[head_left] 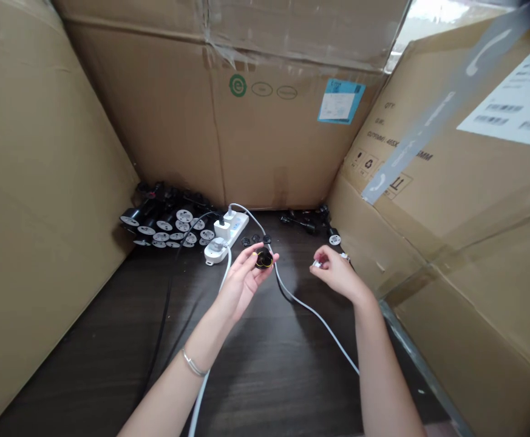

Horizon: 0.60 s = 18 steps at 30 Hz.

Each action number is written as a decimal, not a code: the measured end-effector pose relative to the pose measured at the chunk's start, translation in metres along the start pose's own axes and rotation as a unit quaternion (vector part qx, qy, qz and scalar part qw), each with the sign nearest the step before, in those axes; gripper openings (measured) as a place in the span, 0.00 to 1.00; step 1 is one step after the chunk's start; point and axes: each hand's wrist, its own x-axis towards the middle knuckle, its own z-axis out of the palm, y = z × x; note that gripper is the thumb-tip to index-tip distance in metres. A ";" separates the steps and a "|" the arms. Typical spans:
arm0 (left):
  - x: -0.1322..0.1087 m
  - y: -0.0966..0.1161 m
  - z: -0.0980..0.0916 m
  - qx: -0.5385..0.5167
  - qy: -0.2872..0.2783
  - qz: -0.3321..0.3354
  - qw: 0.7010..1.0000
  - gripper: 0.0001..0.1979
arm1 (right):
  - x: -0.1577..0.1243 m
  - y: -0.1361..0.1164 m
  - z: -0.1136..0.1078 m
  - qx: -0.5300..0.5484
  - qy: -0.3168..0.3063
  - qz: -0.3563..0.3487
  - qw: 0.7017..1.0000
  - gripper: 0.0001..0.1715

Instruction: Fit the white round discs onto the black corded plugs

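My left hand (244, 282) grips a small black round part (263, 258) with a thin yellow line on it, held between thumb and fingers over the dark table. To its right, my right hand (337, 273) is closed in a pinch on a small white piece (317, 264), whose kind I cannot make out. Just beyond my left hand, several small black round parts (256, 239) lie in a row on the table. The two hands are apart.
A white power strip (214, 252) with plugged-in chargers stands behind my left hand; its white cable (312, 309) crosses the table. Black cylinders with white ends (164, 225) are stacked at back left. Black parts (298, 221) lie at back right. Cardboard boxes (269, 152) wall three sides.
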 end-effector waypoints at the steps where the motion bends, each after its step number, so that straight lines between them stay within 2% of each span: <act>1: -0.001 0.001 0.001 -0.014 -0.004 -0.009 1.000 0.13 | -0.002 -0.009 0.001 0.098 0.003 -0.049 0.994 0.11; 2: -0.002 0.003 0.001 -0.027 -0.008 -0.018 0.999 0.12 | -0.005 -0.018 0.002 0.211 0.003 -0.095 0.973 0.13; 4: -0.003 0.004 0.002 -0.048 -0.015 -0.032 0.998 0.11 | -0.011 -0.037 0.008 0.384 0.008 -0.158 0.910 0.15; 6: -0.004 0.006 0.002 -0.067 -0.018 -0.047 0.997 0.11 | -0.016 -0.052 0.017 0.467 0.026 -0.176 0.866 0.11; 9: -0.003 0.006 0.002 -0.089 -0.015 -0.085 0.992 0.15 | -0.022 -0.065 0.034 0.541 0.048 -0.151 0.826 0.05; 12: -0.002 0.006 0.002 -0.095 -0.010 -0.093 0.991 0.17 | -0.023 -0.068 0.047 0.581 0.081 -0.097 0.804 0.05; 15: -0.002 0.005 0.001 -0.098 -0.015 -0.072 0.992 0.15 | -0.024 -0.067 0.053 0.578 0.126 -0.035 0.806 0.07; 18: -0.002 0.002 0.000 -0.095 -0.023 -0.045 0.994 0.12 | -0.028 -0.070 0.057 0.584 0.098 0.005 0.806 0.09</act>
